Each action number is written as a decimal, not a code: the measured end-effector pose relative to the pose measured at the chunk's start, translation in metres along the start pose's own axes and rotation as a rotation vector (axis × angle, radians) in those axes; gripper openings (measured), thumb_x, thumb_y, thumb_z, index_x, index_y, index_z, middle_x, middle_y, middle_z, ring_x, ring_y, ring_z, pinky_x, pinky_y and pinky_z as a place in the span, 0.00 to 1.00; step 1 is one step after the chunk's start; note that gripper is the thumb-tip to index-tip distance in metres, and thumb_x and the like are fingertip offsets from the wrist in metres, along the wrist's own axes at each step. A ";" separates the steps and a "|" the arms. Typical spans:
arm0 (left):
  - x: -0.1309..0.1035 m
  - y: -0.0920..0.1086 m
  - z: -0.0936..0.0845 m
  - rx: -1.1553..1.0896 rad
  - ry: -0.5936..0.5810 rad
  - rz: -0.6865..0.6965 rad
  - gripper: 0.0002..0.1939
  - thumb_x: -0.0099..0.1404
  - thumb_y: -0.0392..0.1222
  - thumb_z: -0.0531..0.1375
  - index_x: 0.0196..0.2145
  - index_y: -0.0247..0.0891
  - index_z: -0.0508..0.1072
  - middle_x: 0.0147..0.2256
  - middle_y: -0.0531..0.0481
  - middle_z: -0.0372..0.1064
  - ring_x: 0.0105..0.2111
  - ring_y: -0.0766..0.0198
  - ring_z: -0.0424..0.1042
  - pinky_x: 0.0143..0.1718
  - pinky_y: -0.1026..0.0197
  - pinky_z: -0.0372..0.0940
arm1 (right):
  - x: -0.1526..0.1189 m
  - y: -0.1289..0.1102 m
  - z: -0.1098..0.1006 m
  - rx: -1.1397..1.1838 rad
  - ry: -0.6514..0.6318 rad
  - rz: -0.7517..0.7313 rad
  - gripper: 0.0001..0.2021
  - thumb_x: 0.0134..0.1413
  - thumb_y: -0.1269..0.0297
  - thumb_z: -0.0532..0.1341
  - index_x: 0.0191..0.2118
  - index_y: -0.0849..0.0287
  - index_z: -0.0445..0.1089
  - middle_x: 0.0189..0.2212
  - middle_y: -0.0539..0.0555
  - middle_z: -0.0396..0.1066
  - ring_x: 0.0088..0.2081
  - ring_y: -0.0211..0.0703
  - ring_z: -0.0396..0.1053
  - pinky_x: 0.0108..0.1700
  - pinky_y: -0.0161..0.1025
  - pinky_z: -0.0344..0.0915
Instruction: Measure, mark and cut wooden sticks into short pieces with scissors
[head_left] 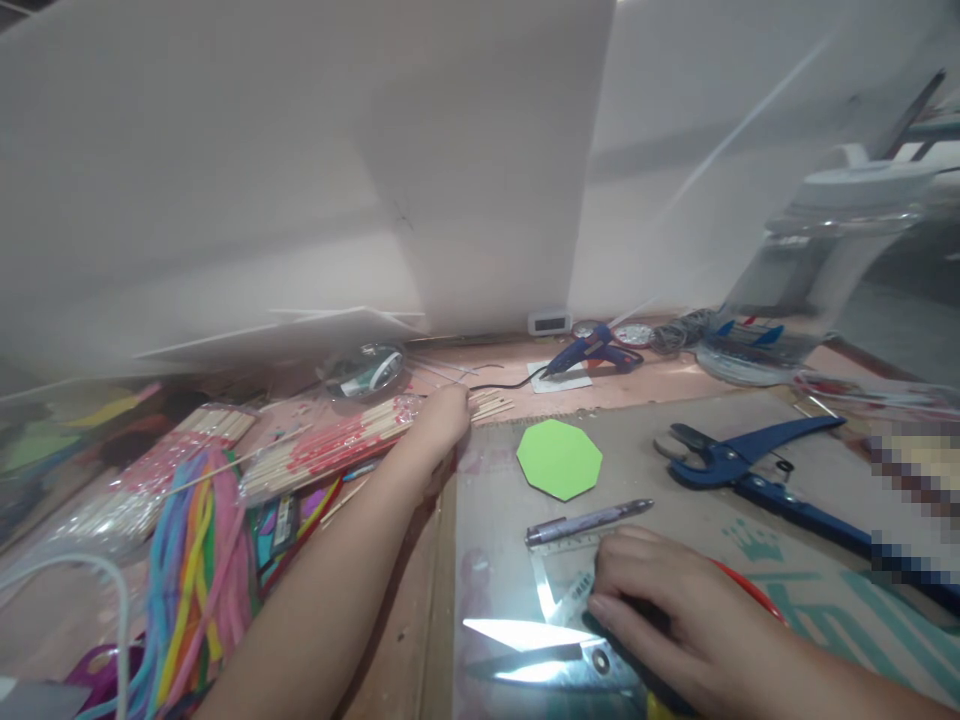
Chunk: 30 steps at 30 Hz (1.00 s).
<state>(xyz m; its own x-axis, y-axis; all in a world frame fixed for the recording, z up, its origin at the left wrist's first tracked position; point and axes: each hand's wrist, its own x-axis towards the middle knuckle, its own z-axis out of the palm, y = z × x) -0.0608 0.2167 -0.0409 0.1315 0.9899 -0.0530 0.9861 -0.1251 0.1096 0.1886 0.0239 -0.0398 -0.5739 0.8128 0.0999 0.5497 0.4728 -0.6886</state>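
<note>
My left hand [445, 418] reaches out to a plastic-wrapped bundle of thin wooden sticks [330, 445]. Stick ends show just beyond it on the right, and its fingers are mostly hidden. Curled low over the board, my right hand [660, 590] has thumb and forefinger close together; whatever they hold, if anything, is hidden. Beside and partly under it lie scissors [555, 662] with their blades apart. A clear set square [559, 585] and a pen [589, 522] are just past its fingertips. Farther off, a bright green octagon [559, 460] rests flat on the board.
Blue-handled cutters [750, 465] lie on the right, before a large clear jug [810, 270]. At the back a blue glue gun [589, 350] sits on a white pad, its cord trailing left. Colourful pipe cleaners [199, 560] and another stick pack [180, 460] fill the left.
</note>
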 end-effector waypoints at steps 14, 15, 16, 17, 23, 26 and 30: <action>0.000 -0.006 -0.003 -0.049 0.127 -0.003 0.13 0.70 0.47 0.57 0.38 0.37 0.78 0.40 0.43 0.79 0.41 0.57 0.75 0.40 0.61 0.63 | 0.000 0.001 0.000 -0.014 -0.018 0.010 0.15 0.66 0.64 0.55 0.26 0.58 0.63 0.27 0.52 0.68 0.31 0.40 0.65 0.35 0.37 0.58; 0.000 -0.006 -0.003 -0.049 0.135 -0.002 0.13 0.69 0.47 0.57 0.38 0.37 0.78 0.40 0.42 0.79 0.41 0.57 0.75 0.40 0.61 0.63 | -0.001 0.000 0.000 -0.018 -0.020 0.010 0.15 0.66 0.64 0.55 0.26 0.58 0.63 0.27 0.52 0.68 0.31 0.41 0.65 0.35 0.37 0.58; 0.000 -0.007 -0.002 -0.049 0.141 0.000 0.13 0.69 0.47 0.58 0.37 0.38 0.79 0.40 0.42 0.79 0.41 0.56 0.75 0.40 0.61 0.63 | -0.001 0.000 0.000 -0.020 -0.021 0.009 0.15 0.65 0.65 0.55 0.26 0.58 0.63 0.27 0.52 0.68 0.31 0.41 0.65 0.35 0.37 0.58; 0.000 -0.008 -0.002 -0.050 0.147 0.005 0.12 0.68 0.46 0.58 0.37 0.38 0.79 0.39 0.42 0.79 0.41 0.56 0.75 0.41 0.61 0.63 | -0.001 0.000 0.000 -0.021 -0.021 0.007 0.15 0.65 0.65 0.55 0.25 0.58 0.63 0.26 0.52 0.68 0.31 0.41 0.65 0.34 0.37 0.58; 0.004 -0.011 0.003 -0.073 0.190 0.022 0.10 0.66 0.43 0.60 0.41 0.38 0.80 0.43 0.40 0.79 0.46 0.52 0.75 0.47 0.58 0.65 | 0.000 0.000 0.001 -0.013 -0.003 0.002 0.14 0.64 0.66 0.55 0.25 0.58 0.63 0.26 0.52 0.67 0.31 0.41 0.65 0.34 0.37 0.58; 0.005 -0.013 0.005 -0.097 0.217 0.030 0.12 0.66 0.38 0.60 0.46 0.39 0.78 0.47 0.41 0.78 0.49 0.54 0.74 0.50 0.59 0.65 | 0.000 0.001 0.001 -0.008 -0.013 0.006 0.14 0.65 0.65 0.55 0.26 0.58 0.63 0.26 0.52 0.68 0.31 0.41 0.66 0.34 0.37 0.58; 0.003 -0.014 0.004 -0.113 0.236 0.041 0.15 0.66 0.34 0.57 0.47 0.39 0.78 0.47 0.42 0.78 0.49 0.55 0.75 0.50 0.60 0.65 | 0.000 0.000 0.000 -0.017 -0.019 0.002 0.14 0.65 0.65 0.54 0.25 0.59 0.63 0.26 0.52 0.68 0.31 0.41 0.65 0.34 0.37 0.58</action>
<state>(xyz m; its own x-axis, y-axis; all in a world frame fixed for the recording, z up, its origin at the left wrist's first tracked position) -0.0740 0.2215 -0.0468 0.1308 0.9740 0.1849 0.9611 -0.1703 0.2173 0.1890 0.0238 -0.0402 -0.5846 0.8069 0.0848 0.5607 0.4774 -0.6766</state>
